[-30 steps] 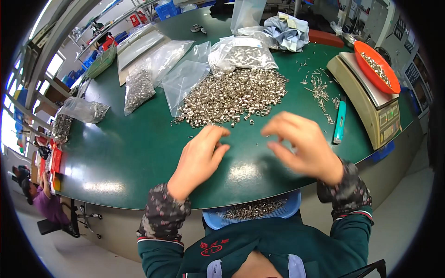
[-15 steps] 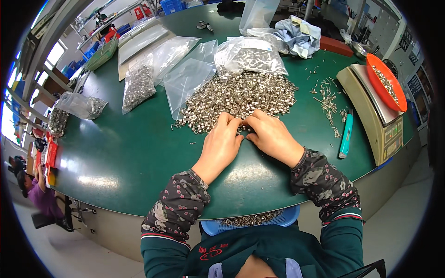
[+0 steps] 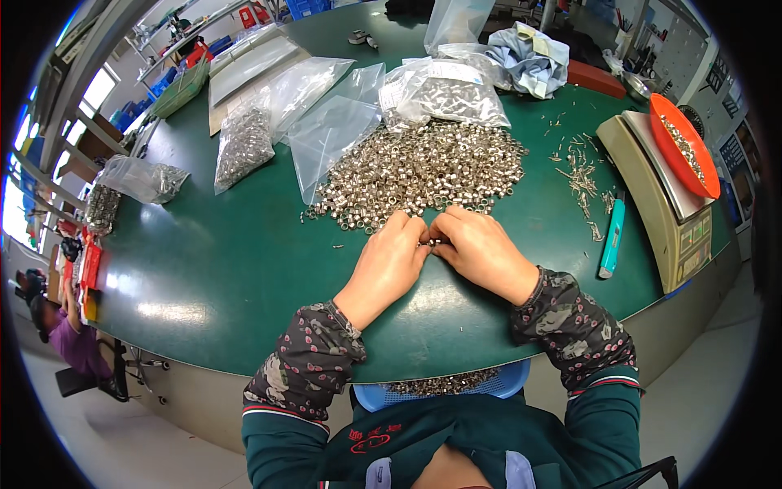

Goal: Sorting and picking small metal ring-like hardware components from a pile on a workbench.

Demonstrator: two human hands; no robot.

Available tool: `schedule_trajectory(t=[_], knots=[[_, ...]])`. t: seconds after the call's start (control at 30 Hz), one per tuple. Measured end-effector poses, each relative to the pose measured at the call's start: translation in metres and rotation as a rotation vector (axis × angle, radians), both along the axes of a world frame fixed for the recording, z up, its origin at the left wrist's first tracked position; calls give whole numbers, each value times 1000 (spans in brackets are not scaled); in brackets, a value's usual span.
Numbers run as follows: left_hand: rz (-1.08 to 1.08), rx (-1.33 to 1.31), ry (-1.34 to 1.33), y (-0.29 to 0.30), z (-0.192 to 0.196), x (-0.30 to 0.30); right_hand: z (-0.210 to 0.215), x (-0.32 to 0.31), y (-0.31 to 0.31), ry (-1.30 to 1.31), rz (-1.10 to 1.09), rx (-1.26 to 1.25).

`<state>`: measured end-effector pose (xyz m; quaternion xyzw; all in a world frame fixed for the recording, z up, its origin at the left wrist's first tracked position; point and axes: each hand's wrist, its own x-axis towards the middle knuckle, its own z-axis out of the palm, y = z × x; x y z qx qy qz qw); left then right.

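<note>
Just in front of the near edge of a heap of small silvery metal rings [image 3: 423, 167], my two hands meet over the green table. My left hand [image 3: 389, 259] is closed, its thumb and fingertips pressed together on a small metal piece [image 3: 432, 242]. From the other side my right hand [image 3: 482, 251] pinches the same spot, also closed. The fingers cover most of the piece, so its exact shape is hidden. Clear plastic bags [image 3: 338, 143] lie against the heap's left and far sides.
To the right are scattered thin metal pins [image 3: 582, 191], a teal utility knife [image 3: 612, 236] and a scale [image 3: 643, 175] bearing an orange bowl [image 3: 707, 178]. Filled bags [image 3: 244, 147] lie left. Below the table edge sits a blue basket [image 3: 373, 399] of metal parts. A person [image 3: 75, 342] sits far left.
Both hands have drawn back slightly from the heap toward me. A small metal piece now shows between their fingertips.
</note>
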<state>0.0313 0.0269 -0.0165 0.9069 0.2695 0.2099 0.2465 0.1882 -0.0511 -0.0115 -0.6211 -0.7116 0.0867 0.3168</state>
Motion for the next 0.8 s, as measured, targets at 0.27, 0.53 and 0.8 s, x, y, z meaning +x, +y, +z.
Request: schedule_trajectory(t=[0.27, 0.53, 0.8], knots=[[4, 7, -58, 2, -3, 0, -2, -2, 1, -36, 19, 73], [76, -1180, -394, 8, 23, -19, 43, 9, -18, 309, -66, -74], [-14, -1919, -623, -22, 19, -13, 40, -19, -33, 180, 145, 225]])
